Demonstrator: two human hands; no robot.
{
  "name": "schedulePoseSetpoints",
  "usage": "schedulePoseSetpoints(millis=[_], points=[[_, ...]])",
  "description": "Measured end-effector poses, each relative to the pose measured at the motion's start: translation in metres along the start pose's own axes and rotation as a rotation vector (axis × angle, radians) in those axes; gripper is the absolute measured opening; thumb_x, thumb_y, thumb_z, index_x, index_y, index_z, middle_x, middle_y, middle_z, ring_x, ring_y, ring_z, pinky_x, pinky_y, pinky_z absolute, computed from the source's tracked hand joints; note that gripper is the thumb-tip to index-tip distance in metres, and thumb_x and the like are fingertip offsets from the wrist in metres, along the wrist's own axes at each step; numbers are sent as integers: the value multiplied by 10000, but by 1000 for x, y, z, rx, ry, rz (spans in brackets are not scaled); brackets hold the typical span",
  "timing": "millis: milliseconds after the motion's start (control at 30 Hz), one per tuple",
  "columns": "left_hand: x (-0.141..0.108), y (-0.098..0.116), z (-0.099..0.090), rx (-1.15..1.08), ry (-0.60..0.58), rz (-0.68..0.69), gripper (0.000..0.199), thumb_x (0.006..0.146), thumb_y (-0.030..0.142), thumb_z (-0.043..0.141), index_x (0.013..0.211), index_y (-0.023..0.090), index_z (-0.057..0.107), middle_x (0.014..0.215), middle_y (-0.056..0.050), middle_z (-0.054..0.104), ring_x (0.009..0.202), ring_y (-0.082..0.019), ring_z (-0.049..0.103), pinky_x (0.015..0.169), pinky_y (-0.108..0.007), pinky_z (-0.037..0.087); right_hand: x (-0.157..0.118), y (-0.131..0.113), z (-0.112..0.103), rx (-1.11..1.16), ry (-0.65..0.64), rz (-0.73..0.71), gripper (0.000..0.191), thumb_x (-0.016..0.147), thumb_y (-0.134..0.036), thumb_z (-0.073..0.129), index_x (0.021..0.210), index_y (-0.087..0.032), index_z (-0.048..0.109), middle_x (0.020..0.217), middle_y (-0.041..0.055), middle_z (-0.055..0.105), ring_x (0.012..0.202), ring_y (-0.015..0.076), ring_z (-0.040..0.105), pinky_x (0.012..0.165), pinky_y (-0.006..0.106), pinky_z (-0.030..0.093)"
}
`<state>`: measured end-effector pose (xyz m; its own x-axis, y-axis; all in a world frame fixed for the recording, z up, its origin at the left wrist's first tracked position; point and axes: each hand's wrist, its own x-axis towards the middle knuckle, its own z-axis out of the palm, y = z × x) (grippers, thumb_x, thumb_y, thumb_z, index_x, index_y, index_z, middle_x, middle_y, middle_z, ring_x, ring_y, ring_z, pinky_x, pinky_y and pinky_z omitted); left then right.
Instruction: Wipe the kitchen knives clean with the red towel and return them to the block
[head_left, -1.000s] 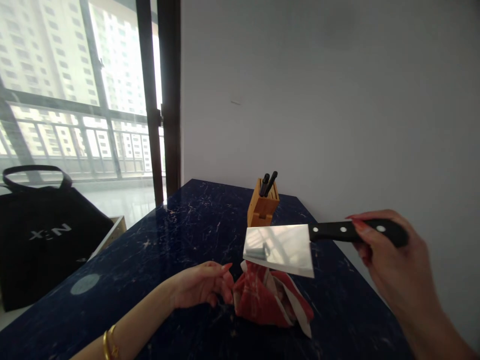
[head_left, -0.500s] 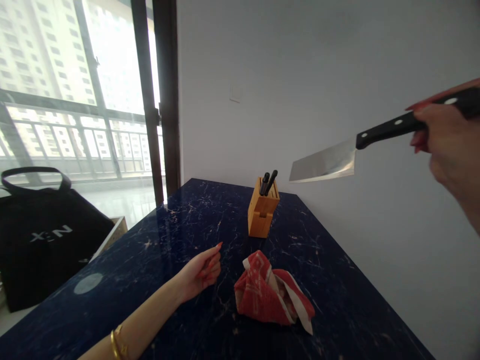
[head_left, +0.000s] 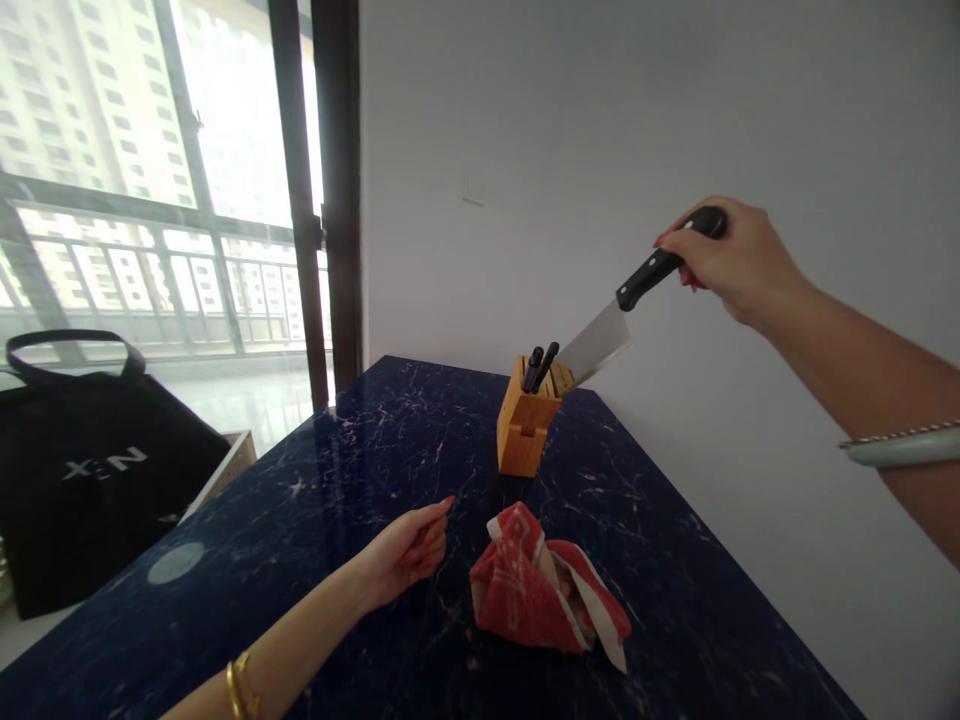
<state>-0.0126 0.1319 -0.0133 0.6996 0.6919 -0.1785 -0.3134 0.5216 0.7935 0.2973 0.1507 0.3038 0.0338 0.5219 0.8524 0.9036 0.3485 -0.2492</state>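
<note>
My right hand is closed on the black riveted handle of a cleaver. The broad steel blade slants down to the left, its lower end at the top right of the wooden knife block. Whether the blade's end is inside a slot or just behind the block, I cannot tell. Two black handles stick up from the block. Over the table my left hand is loosely curled with nothing seen in it. A crumpled red and white cloth lies to its right.
The dark blue marbled table runs back to a pale wall with a switch plate. At the left stand a black bag and a dark-framed glass door. A round pale spot shows on the tabletop.
My right hand has carried the cleaver left and tilted its blade downward, bringing it to the knife block. My left hand has barely shifted; the cloth stays put.
</note>
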Motion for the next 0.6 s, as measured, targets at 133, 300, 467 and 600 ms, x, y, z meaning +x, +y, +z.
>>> schedulePoseSetpoints(millis=[133, 300, 467, 600], points=[[1, -6, 3, 100, 34, 20, 461, 787, 428, 488, 432, 177, 334, 301, 78, 221, 336, -59, 168, 400, -231, 90, 9, -10, 21, -136, -100, 55, 394, 779, -361, 454, 912, -5, 557, 602, 26, 545, 430, 0, 392, 463, 187, 299], [2, -11, 7, 158, 42, 22, 478, 767, 461, 499, 412, 184, 337, 283, 82, 201, 319, -55, 154, 402, -247, 83, 3, -9, 63, -204, -158, 121, 264, 694, -318, 550, 813, -83, 580, 557, 15, 544, 462, 88, 454, 487, 225, 360], [0, -10, 10, 150, 19, 44, 469, 774, 438, 491, 409, 186, 339, 275, 83, 198, 309, -54, 167, 400, -251, 91, -13, 2, 98, -216, -261, 130, 198, 665, -304, 562, 763, -132, 573, 588, 24, 557, 539, 143, 509, 541, 254, 385], [0, -9, 10, 154, 17, 64, 464, 785, 417, 481, 407, 185, 343, 273, 82, 203, 304, -53, 171, 395, -250, 90, -24, 8, 109, -191, -293, 167, 185, 666, -321, 565, 737, -150, 558, 566, 16, 548, 541, 151, 513, 542, 254, 376]])
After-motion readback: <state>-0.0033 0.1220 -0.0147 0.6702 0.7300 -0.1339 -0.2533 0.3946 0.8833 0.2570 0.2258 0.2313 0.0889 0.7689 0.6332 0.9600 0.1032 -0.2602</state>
